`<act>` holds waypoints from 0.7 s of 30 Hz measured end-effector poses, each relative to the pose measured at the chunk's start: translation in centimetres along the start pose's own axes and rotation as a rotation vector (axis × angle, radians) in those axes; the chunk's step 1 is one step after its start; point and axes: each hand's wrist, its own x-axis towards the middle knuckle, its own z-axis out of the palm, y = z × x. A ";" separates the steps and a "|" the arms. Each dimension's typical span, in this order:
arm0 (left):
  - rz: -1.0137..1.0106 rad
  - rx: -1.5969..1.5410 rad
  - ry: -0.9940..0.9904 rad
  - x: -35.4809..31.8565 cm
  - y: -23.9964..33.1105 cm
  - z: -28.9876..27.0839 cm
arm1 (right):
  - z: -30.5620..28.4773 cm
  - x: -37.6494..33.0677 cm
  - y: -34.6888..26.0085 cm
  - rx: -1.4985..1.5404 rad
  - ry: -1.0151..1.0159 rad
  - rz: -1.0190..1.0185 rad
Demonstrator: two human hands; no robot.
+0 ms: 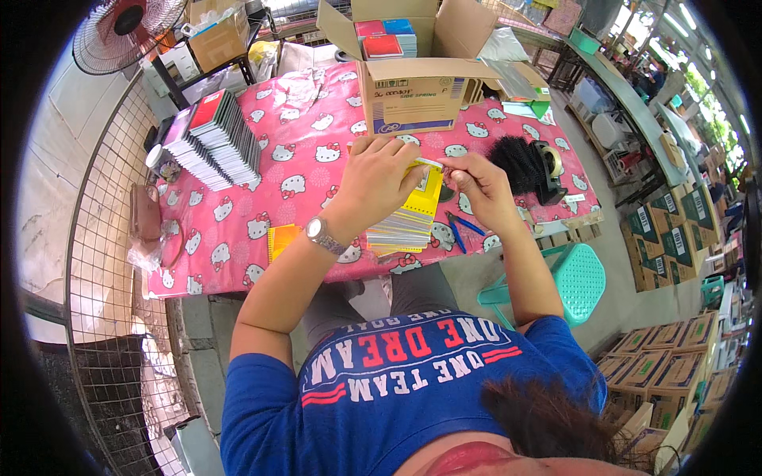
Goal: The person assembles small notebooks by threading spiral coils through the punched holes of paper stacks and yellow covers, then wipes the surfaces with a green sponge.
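A stack of yellow-covered notebooks point(399, 234) stands at the table's near edge in front of me. My left hand point(373, 181) reaches over its far left side, with the thumb and fingers closed on a yellow notebook point(423, 190) at the top. At that notebook's far right corner, my right hand point(486, 194) has its thumb and fingertips pinched together. What they pinch is too small to make out. Blue-handled pliers point(460, 231) lie just right of the stack. Another yellow notebook point(282, 239) is partly hidden by my left forearm.
An open cardboard box point(413, 99) holding red and blue notebooks stands beyond my hands. Stacked notebooks point(226, 143) rise at the left. A black coil pile point(514, 163) and tape dispenser point(551, 176) sit at the right. A green stool point(578, 278) is beside the table.
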 end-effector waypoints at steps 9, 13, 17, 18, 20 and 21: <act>0.028 0.058 -0.104 0.5 1.5 0.7 | -2.0 0.7 -4.4 -0.153 -0.044 0.202; -0.014 0.029 -0.199 0.4 1.5 0.2 | -1.3 1.1 -5.6 -0.449 -0.025 -0.124; -0.026 -0.028 -0.163 -0.4 1.3 -0.2 | -1.0 3.9 2.8 0.543 0.009 0.464; -0.018 -0.037 -0.158 -0.3 1.2 -0.1 | 0.5 3.7 8.9 0.220 0.129 0.495; 0.020 -0.052 -0.147 0.6 1.6 0.3 | 2.9 2.0 21.1 -0.450 0.244 0.507; 0.033 -0.068 -0.170 1.3 1.8 0.6 | 4.7 -0.3 26.0 -0.758 0.198 0.401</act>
